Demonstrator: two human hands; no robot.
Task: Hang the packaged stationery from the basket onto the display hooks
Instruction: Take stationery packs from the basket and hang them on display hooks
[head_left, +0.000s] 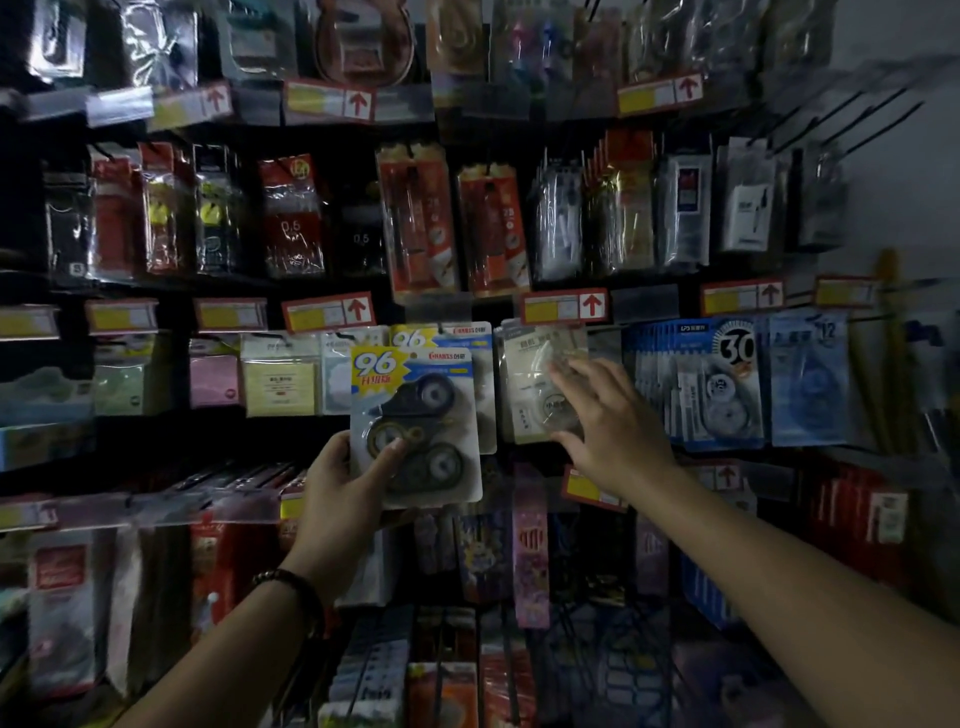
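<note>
So the left hand (343, 483) has a "96" correction tape pack (415, 426) gripped by its lower left edge, thumb across the front of the blister. It's held up right in front of the matching pack (457, 338) hanging on the display, so it's not on a hook yet. The right hand (613, 421) is open, fingers spread, over the clear-wrapped pack (540, 384) next door; it's too blurry to say if it's actually touching. My worry is that the grip sits low on the card while the hang hole is up top, so the top can wobble and miss the hook tip, which I can't even make out in this dim light. Poking around blind could shove the hung pack back or knock it off. And that spread right hand could easily swing the clear-wrapped pack into the blue packs (696, 384) beside it.
</note>
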